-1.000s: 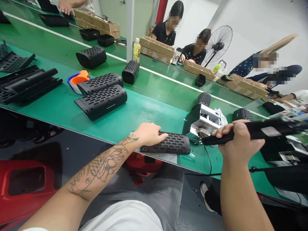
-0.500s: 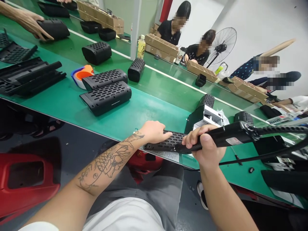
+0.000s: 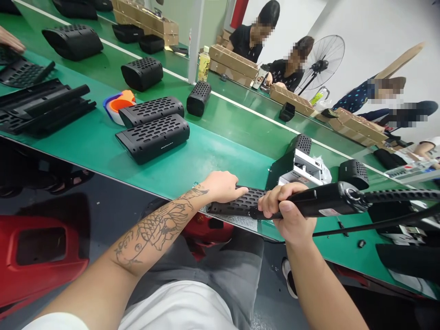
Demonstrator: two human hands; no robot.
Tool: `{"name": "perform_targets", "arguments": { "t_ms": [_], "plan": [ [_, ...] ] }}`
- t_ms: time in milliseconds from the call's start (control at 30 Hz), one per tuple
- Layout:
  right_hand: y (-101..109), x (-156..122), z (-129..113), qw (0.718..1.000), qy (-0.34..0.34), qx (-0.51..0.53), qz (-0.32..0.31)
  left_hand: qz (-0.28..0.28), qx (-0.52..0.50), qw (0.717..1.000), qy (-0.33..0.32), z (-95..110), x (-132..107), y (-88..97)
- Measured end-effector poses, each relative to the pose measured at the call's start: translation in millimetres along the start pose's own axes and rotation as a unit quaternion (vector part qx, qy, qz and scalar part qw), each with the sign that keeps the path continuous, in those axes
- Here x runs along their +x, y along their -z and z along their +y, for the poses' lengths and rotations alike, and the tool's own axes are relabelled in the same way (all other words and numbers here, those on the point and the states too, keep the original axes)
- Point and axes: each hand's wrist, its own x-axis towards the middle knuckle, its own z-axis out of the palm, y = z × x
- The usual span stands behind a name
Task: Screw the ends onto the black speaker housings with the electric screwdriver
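Note:
My left hand (image 3: 222,185) presses down on the left end of a black perforated speaker shell (image 3: 240,205) lying at the near edge of the green bench (image 3: 213,158); its fingers curl over the shell. My right hand (image 3: 288,213) is wrapped round the grip of a long black corded power tool (image 3: 326,201), whose tip points at the right end of that shell. A black and white open assembly (image 3: 295,167) stands just behind the shell.
Two finished black speakers (image 3: 153,135) and an orange-blue tape roll (image 3: 118,103) lie to the left, with stacked black grilles (image 3: 41,107) further left. More speakers ride the belt. Another person's hand (image 3: 10,41) shows at far left. People, cardboard trays and a fan (image 3: 321,62) are across the bench.
My right hand has brought the tool leftward from beside the open assembly down to the shell's right end. My left hand stayed on the shell. Another person's hand set down a speaker at far left.

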Motion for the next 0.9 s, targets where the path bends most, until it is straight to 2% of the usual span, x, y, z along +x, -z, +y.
{"name": "perform_targets", "arguments": {
  "t_ms": [133,233,267,333,367,400,433,500,600,667,733,800,900],
  "plan": [
    [-0.8,-0.9,-2.3,1.0,-0.018,-0.006,-0.011,0.002,0.003,1.0,0.003,0.0,-0.7,-1.7],
    [10.0,5.0,-9.0,1.0,-0.005,0.003,0.024,0.006,0.001,1.0,0.011,-1.4,0.4,-4.9],
    [18.4,9.8,-11.4,0.998,0.003,-0.002,0.056,0.005,0.0,1.0,0.014,-2.0,0.9,-6.1],
    [43.0,23.6,-14.1,0.983,0.043,-0.05,0.172,0.007,0.0,1.0,0.015,-3.0,1.7,-8.0],
    [58.4,31.7,-13.5,0.964,0.064,-0.091,0.24,0.01,0.0,1.0,0.014,-3.3,2.0,-8.8],
    [74.9,39.5,-11.3,0.933,0.098,-0.138,0.317,0.014,0.001,1.0,0.014,-3.4,2.1,-9.2],
    [91.6,46.3,-7.7,0.91,0.11,-0.177,0.359,0.017,0.002,1.0,0.015,-3.3,2.0,-9.5],
    [121.6,54.1,3.1,0.89,0.114,-0.217,0.385,0.019,0.004,1.0,0.018,-2.8,1.6,-9.5],
    [148.5,50.3,19.0,0.904,0.114,-0.206,0.358,0.018,0.002,1.0,0.022,-1.8,0.4,-8.7],
    [151.7,42.7,22.5,0.916,0.13,-0.195,0.325,0.02,0.0,1.0,0.02,-1.4,-0.3,-8.0],
    [144.0,36.2,16.7,0.923,0.131,-0.193,0.305,0.021,-0.002,1.0,0.018,-1.3,-0.8,-7.3],
    [126.2,32.0,1.8,0.923,0.111,-0.189,0.317,0.019,-0.005,1.0,0.016,-1.5,-0.7,-7.0],
    [83.1,26.2,-27.9,0.924,0.094,-0.15,0.34,0.014,-0.01,1.0,0.013,-2.0,0.1,-7.3]
  ]
}}
